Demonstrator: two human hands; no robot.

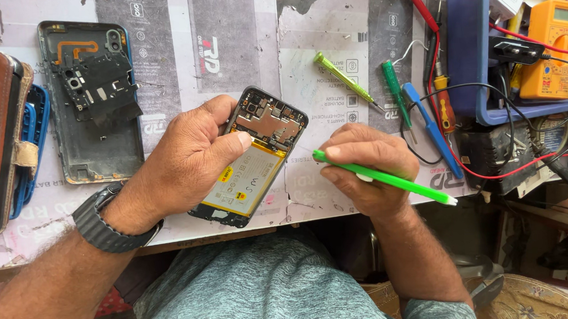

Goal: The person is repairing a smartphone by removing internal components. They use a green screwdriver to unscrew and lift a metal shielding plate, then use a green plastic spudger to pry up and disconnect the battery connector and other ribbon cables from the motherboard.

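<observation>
A blue plastic tray (469,52) is seen at the top right of the table. An orange meter (558,45) and a small black part with red wires are kept in it.

An opened phone (248,156) is held by the left hand (190,161), just in front of the person, above the table's near edge. The fingers are curled around its upper left side, and the thumb is pressed flat on the pale battery. The phone is long and flat, with a black rim. Small shiny metal parts are packed into its top end. Its long side is tilted, with the top end pointed up and to the right, and the bottom end down and to the left.

A thin green tool (389,179) is gripped by the right hand (369,168), with the fingers closed tight around it. It is smooth and stick-shaped. One tip is pointed left toward the phone, and the white tip is pointed down to the right.

A dark back cover (93,101) is laid flat on the left. A green screwdriver (344,80) is laid near the top.
</observation>
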